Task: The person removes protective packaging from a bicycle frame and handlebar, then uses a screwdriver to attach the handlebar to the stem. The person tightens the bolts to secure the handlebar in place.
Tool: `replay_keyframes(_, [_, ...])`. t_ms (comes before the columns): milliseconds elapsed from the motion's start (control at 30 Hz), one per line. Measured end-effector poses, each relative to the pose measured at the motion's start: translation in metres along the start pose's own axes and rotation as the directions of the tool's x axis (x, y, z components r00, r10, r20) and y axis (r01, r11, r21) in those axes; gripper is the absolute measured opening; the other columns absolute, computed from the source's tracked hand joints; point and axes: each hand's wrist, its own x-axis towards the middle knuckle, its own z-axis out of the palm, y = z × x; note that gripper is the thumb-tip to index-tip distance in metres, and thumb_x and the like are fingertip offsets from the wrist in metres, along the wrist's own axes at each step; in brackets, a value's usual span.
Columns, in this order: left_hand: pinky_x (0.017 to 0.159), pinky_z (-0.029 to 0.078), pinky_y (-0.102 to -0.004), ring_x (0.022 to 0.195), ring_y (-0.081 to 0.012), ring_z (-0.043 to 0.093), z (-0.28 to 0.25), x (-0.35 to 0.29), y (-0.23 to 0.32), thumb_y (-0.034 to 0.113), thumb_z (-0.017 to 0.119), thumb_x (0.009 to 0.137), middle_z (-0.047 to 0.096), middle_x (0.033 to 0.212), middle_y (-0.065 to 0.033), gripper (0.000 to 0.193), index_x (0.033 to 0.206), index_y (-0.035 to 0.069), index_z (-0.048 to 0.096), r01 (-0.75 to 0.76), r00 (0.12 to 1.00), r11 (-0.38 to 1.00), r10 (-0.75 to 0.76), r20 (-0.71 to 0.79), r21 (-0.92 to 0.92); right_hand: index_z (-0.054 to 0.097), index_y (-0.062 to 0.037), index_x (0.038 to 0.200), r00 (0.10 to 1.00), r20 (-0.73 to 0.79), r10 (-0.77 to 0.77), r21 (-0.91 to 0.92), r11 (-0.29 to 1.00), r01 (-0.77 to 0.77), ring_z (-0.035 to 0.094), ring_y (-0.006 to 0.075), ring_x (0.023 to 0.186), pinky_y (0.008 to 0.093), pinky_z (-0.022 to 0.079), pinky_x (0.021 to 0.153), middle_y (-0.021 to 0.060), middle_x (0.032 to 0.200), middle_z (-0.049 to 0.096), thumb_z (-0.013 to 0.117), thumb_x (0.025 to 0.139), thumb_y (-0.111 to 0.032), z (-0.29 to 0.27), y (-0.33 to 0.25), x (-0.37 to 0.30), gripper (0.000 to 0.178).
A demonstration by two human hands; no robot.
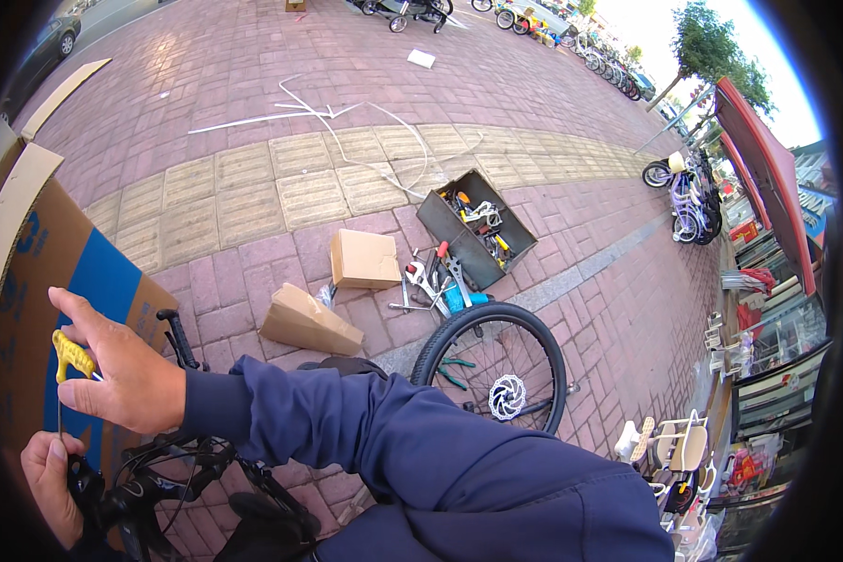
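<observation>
At the left, a yellow T-handled hex key (71, 356) stands upright, its thin shaft pointing down. My right hand (126, 370) has the yellow handle between thumb and fingers, in a loose grip with one finger stretched upward. Below it, my left hand (51, 478) is closed around the lower shaft, beside a black clamp-like part (86, 482); its fingers hide the tool's tip. Right next to that hand are the black handlebar and stem (131, 501) of a bicycle, with cables looping around. A rubber handlebar grip (180, 337) points up behind my right wrist.
Beyond my right sleeve lies a bicycle wheel (496, 365) with a disc rotor. Near it are an open metal toolbox (478, 272), loose wrenches (431, 286) and small cardboard boxes (365, 259). A large carton (112, 272) stands at the left. White straps (332, 114) lie on the paving.
</observation>
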Motion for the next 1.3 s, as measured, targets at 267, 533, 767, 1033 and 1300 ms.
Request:
replay_keyframes(267, [0.07, 0.034, -0.0204, 0.073, -0.0057, 0.041, 0.0, 0.003, -0.011, 0.025, 0.061, 0.095, 0.051, 0.086, -0.0002, 0.019, 0.092, 0.008, 0.053, -0.028, 0.999, 1.0, 0.028, -0.016, 0.005, 0.031, 0.0042, 0.147, 0.989, -0.134, 0.062, -0.105, 0.992, -0.076, 0.056, 0.0375, 0.125, 0.0446, 0.048, 0.099, 0.0301, 0.141, 0.048, 0.062, 0.094, -0.058, 0.001, -0.006, 0.0, 0.087])
replay_keyframes(533, [0.07, 0.035, -0.0218, 0.073, -0.0073, 0.045, 0.004, 0.004, -0.007, 0.023, 0.057, 0.099, 0.054, 0.086, -0.0015, 0.018, 0.091, 0.006, 0.053, 0.003, 1.0, 0.999, -0.002, -0.016, 0.04, 0.054, 0.0012, 0.12, 0.995, 0.058, 0.079, -0.041, 0.996, -0.077, 0.063, 0.0236, 0.094, 0.0347, 0.05, 0.081, 0.0205, 0.102, 0.064, 0.06, 0.099, -0.047, 0.005, 0.001, 0.003, 0.053])
replay_keyframes(767, [0.071, 0.036, -0.023, 0.074, -0.0082, 0.045, 0.009, 0.004, 0.0, 0.025, 0.056, 0.101, 0.054, 0.084, -0.0011, 0.022, 0.09, 0.007, 0.052, -0.014, 1.0, 1.0, 0.014, -0.001, -0.008, 0.036, 0.0048, 0.144, 0.996, 0.038, -0.077, -0.144, 0.986, 0.082, 0.054, 0.0323, 0.12, 0.0377, 0.051, 0.09, 0.0261, 0.142, 0.046, 0.058, 0.088, -0.071, -0.004, 0.004, 0.003, 0.097])
replay_keyframes(1033, [0.067, 0.032, -0.0199, 0.073, -0.0068, 0.041, 0.008, 0.006, -0.005, 0.017, 0.061, 0.096, 0.047, 0.081, -0.0009, 0.017, 0.09, 0.01, 0.047, -0.053, 0.999, 0.998, 0.052, -0.012, -0.044, 0.026, 0.0074, 0.149, 0.998, -0.066, -0.006, -0.075, 0.997, 0.001, 0.05, 0.0341, 0.125, 0.0383, 0.052, 0.093, 0.029, 0.145, 0.038, 0.054, 0.087, -0.076, 0.0, 0.0, 0.001, 0.108])
replay_keyframes(1300, [0.069, 0.033, -0.0213, 0.074, -0.0079, 0.041, 0.002, 0.007, -0.002, 0.02, 0.061, 0.096, 0.049, 0.082, -0.0014, 0.018, 0.09, 0.008, 0.049, -0.053, 0.997, 0.998, 0.051, 0.063, 0.036, 0.042, 0.0042, 0.134, 0.999, 0.001, -0.036, 0.139, 0.99, 0.035, 0.059, 0.0151, 0.084, 0.0292, 0.05, 0.075, 0.0118, 0.095, 0.063, 0.056, 0.099, -0.054, 0.011, -0.003, -0.001, 0.069])
